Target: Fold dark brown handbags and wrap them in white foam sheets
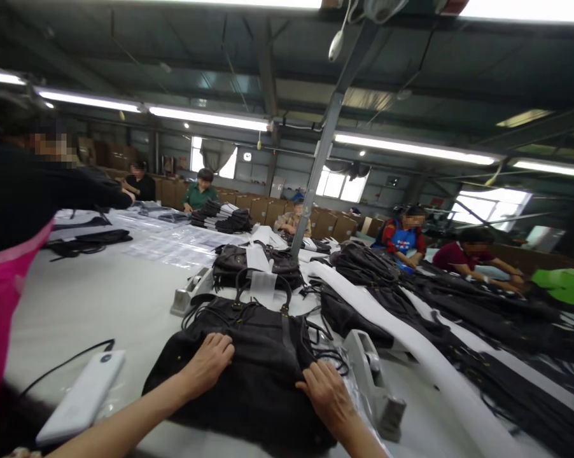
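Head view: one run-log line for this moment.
left hand: on black bag | right hand: on same bag | white device: on table, left of bag

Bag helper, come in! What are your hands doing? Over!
Left hand and right hand on black bag. Bag's handles point away. Gray fixture close by, wearer's right.

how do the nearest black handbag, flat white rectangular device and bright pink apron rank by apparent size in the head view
1. Nearest black handbag
2. Bright pink apron
3. Flat white rectangular device
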### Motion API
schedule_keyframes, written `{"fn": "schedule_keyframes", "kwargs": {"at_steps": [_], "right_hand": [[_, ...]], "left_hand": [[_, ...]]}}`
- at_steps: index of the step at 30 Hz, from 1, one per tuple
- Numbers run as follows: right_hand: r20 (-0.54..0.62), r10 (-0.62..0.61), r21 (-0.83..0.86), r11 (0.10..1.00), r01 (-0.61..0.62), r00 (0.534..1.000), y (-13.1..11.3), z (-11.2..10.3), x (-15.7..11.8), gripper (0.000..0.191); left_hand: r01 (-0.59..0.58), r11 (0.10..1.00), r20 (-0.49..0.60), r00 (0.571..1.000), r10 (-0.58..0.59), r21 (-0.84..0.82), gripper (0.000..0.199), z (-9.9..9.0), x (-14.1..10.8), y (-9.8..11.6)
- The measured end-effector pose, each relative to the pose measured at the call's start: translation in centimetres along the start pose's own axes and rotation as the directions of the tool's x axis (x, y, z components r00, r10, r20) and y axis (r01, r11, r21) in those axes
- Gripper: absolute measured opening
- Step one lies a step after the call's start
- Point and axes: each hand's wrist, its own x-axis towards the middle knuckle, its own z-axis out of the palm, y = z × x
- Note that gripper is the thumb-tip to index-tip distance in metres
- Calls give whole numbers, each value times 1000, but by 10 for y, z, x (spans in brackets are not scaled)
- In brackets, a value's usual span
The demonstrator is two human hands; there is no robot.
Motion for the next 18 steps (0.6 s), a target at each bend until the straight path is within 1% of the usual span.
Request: {"fn": "schedule_keyframes", "kwargs": {"at_steps": [1, 2, 3, 4, 6, 7, 8, 9, 10, 12, 13, 15, 16, 18], "right_hand": [[-29, -2, 2, 1000, 2, 1000, 1, 1, -1, 26], [-55, -4, 3, 1000, 5, 998, 2, 3, -2, 28], [-75, -8, 4, 1000, 9, 997, 3, 4, -3, 29], [-90, -11, 2, 1000, 11, 996, 4, 4, -4, 29], [-107, -12, -2, 1000, 12, 994, 4, 5, -5, 29], [-108, -11, -1, 1000, 11, 994, 4, 6, -6, 28], [-104, -8, 4, 1000, 8, 995, 4, 6, -6, 28], [-96, -4, 11, 1000, 5, 995, 4, 7, -6, 27], [-85, -2, 20, 1000, 4, 996, 3, 7, -6, 27], [-70, 4, 36, 999, -2, 998, 4, 8, -5, 23], [-64, 3, 44, 999, -1, 998, 5, 7, -5, 20], [-47, -12, 59, 998, 15, 999, 7, 6, -5, 18], [-32, -24, 64, 998, 27, 999, 9, 5, -5, 19], [0, -55, 62, 997, 55, 998, 10, 1, -6, 23]], "left_hand": [[10, 1000, -49, 999, -10, 12, 26, -3, 0, -6], [48, 999, -96, 994, -46, 11, 33, -6, 0, -13], [108, 994, -130, 986, -106, 5, 44, -8, -2, -22], [181, 983, -141, 974, -179, -1, 56, -10, -5, -33], [329, 944, -91, 941, -327, 3, 71, -11, -13, -54], [375, 927, -42, 926, -375, 5, 75, -11, -19, -63], [391, 920, 11, 920, -391, 1, 76, -12, -24, -71], [383, 924, 50, 923, -382, -10, 75, -12, -29, -76], [356, 934, 66, 933, -354, -23, 73, -14, -33, -79], [244, 969, 35, 969, -243, -30, 72, -19, -38, -80], [177, 984, 8, 984, -177, -19, 75, -22, -39, -79], [70, 998, -10, 997, -70, -3, 84, -27, -38, -77], [39, 999, 9, 999, -39, -6, 87, -28, -37, -77], [43, 999, 67, 997, -42, -17, 87, -29, -37, -80]]}}
